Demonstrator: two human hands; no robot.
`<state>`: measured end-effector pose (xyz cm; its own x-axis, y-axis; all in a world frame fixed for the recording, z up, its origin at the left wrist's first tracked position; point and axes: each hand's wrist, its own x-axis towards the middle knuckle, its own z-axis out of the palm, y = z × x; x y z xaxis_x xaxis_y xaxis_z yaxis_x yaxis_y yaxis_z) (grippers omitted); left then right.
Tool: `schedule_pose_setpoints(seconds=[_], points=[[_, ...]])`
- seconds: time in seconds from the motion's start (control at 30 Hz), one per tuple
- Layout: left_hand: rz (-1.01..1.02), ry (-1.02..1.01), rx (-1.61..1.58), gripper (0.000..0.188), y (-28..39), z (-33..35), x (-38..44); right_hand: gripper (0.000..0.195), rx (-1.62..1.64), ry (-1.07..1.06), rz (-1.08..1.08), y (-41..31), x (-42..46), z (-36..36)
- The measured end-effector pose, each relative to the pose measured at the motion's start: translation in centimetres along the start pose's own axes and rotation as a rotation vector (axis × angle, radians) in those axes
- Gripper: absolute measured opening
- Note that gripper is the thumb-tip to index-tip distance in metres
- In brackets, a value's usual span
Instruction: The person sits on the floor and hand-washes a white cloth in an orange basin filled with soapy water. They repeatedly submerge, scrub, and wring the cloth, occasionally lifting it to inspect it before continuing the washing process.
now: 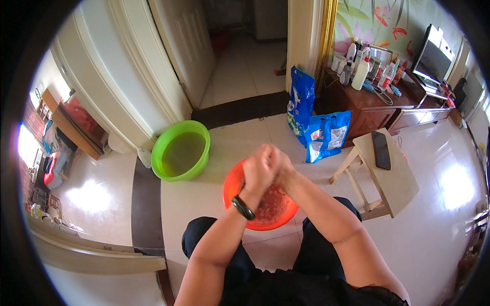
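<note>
My left hand [261,168] and my right hand [282,168] are pressed together above a red-orange plastic basin [294,214] on the floor between my knees. Both are blurred, and the fingers of my left hand look curled. Whether anything is held between them cannot be told. A dark green bangle [243,207] circles my left wrist. Sudsy water [272,206] lies in the basin below.
A green plastic basin [204,160] of murky water stands ahead to the left. Blue plastic bags [328,134] lean near a brown cabinet [369,120] bearing bottles. At right, a wooden stool [400,183] holds a smartphone [381,150]. An open door [187,49] is ahead.
</note>
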<state>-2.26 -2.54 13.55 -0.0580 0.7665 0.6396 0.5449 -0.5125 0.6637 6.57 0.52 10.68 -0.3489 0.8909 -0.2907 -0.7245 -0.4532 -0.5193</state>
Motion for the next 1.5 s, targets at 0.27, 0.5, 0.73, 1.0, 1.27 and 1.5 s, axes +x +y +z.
schedule_pose_setpoints(seconds=[0.27,0.5,0.73,1.0,1.27,1.5], points=[[0.174,-0.038,0.017,0.021,-0.3,-0.3,0.6,0.023,0.12,-0.584,0.089,0.9,1.0,-0.9],[-0.051,0.007,0.062,0.022,0.0,-0.1,0.6,0.02,-0.177,0.018,-0.002,0.0,-0.4,0.0],[-0.225,0.182,0.02,0.027,-0.5,0.2,0.3,0.03,-0.141,0.065,0.001,0.3,0.7,-0.7],[0.016,0.002,0.036,0.016,0.3,-0.2,0.3,0.025,0.065,-0.315,0.156,-0.1,0.1,-0.6],[0.21,-0.094,-0.021,0.021,1.0,-0.3,0.2,0.024,-0.606,-0.29,-0.203,0.1,1.6,-1.9],[-0.147,0.039,-0.009,0.03,1.0,-0.3,0.1,0.022,0.023,-0.289,0.047,0.4,2.4,-1.4]])
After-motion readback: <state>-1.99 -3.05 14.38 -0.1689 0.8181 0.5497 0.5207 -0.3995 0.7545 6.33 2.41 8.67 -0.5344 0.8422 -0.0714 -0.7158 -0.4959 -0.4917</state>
